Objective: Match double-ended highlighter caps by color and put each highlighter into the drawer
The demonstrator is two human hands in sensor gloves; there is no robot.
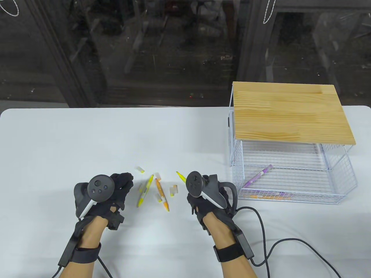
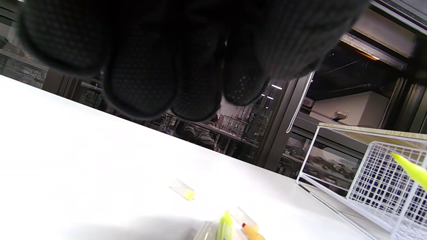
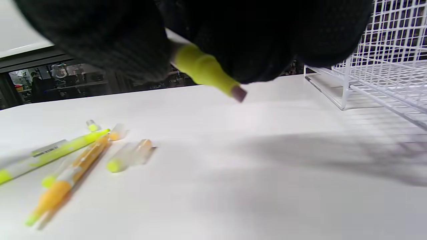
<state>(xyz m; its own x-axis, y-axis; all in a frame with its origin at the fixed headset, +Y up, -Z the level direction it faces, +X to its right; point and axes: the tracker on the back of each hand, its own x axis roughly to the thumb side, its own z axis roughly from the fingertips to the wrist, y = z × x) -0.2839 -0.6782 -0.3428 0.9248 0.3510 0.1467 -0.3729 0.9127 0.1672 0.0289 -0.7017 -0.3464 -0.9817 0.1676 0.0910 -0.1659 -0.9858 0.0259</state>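
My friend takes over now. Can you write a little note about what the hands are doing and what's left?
Right hand: holds a yellow highlighter, its tip uncapped and sticking out.
Left hand: holds nothing, fingers loosely curled above the table.
On the table between the hands: a yellow-green highlighter, an orange highlighter and several loose caps.
Done: one purple highlighter lies in the wire drawer, which is pulled out.
Left: cap the held highlighter with matching colours, put it in the drawer, then do the other two.
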